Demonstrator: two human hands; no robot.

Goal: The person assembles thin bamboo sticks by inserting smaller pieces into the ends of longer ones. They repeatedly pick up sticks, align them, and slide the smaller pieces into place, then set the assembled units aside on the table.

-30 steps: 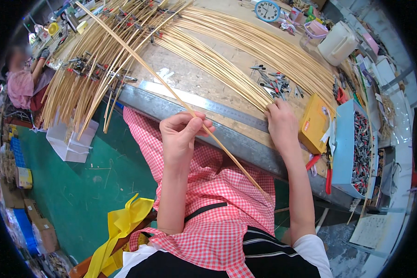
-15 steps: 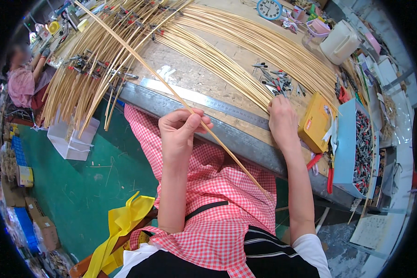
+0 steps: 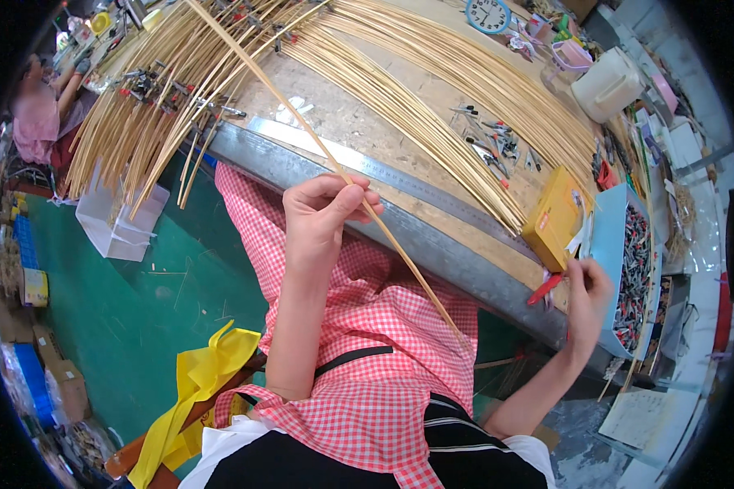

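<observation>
My left hand (image 3: 330,212) is closed, pinching a long thin bamboo strip (image 3: 401,249) between thumb and fingers. The strip slants from the top of the view down over my checked apron. My right hand (image 3: 587,301) is at the table's front edge, beside a yellow box (image 3: 556,216) and a light-blue box of small clips (image 3: 633,277). Its fingers are bent together, and what they hold, if anything, is hidden. A red-handled tool (image 3: 545,288) lies just left of it. A steel ruler (image 3: 416,189) lies along the table edge.
Bundles of bamboo strips (image 3: 457,73) spread across the table, many on the left clamped with clips (image 3: 147,88). Loose clips (image 3: 493,143) lie near the yellow box. A white jug (image 3: 610,81) and a blue clock (image 3: 488,15) stand behind. Another person (image 3: 37,122) sits at far left.
My right hand has left the ends of the strips on the table and moved right and nearer, to beside the blue box. My left hand still holds the bamboo strip in nearly the same place.
</observation>
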